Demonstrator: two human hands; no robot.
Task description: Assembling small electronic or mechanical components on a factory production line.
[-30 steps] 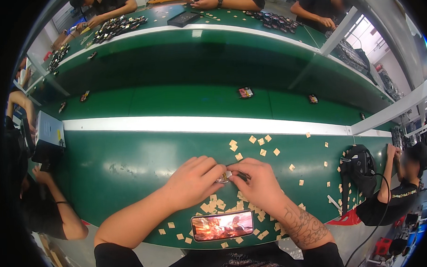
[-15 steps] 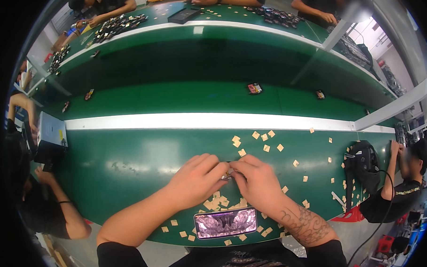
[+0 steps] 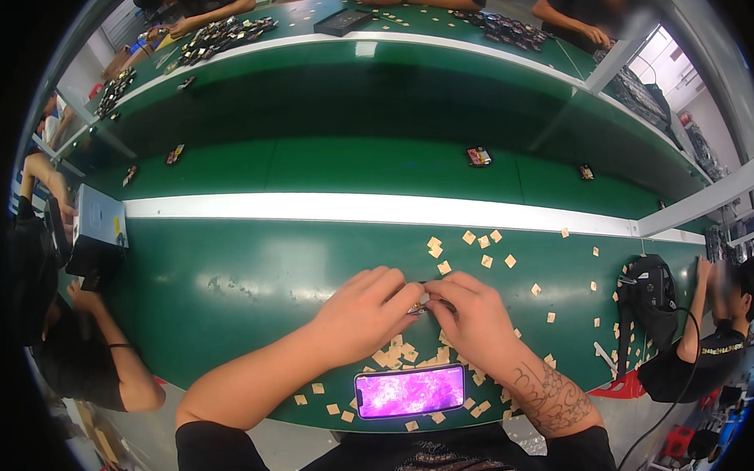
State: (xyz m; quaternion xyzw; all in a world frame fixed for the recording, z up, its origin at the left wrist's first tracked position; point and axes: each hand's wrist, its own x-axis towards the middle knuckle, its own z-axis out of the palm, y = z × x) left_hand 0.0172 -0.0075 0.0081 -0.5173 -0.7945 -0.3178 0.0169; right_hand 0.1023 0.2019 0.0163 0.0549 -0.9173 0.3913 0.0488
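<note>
Both hands meet over the green table (image 3: 255, 323), their fingertips closed round one small dark and silvery part (image 3: 418, 307). Most of that part is hidden by the fingers, so its kind does not show. My left hand (image 3: 365, 311) grips it from the left. From the other side my right hand (image 3: 473, 313) pinches it between thumb and fingers. Close below the hands lies a phone (image 3: 411, 392) with a bright pink and purple screen. Small square beige pieces (image 3: 395, 354) are heaped between the hands and the phone, partly under it.
More beige squares (image 3: 484, 242) lie scattered to the right. A black bag (image 3: 647, 297) rests at the table's right side; a box-shaped device (image 3: 99, 233) stands at the left. Beyond the white rail (image 3: 376, 212), small parts (image 3: 479, 156) sit on a green belt. Co-workers sit around.
The view has shifted slightly, so everything appears a little further right. The phone screen has turned from a greyish pink picture to bright purple. Both hands keep their grip on the small part.
</note>
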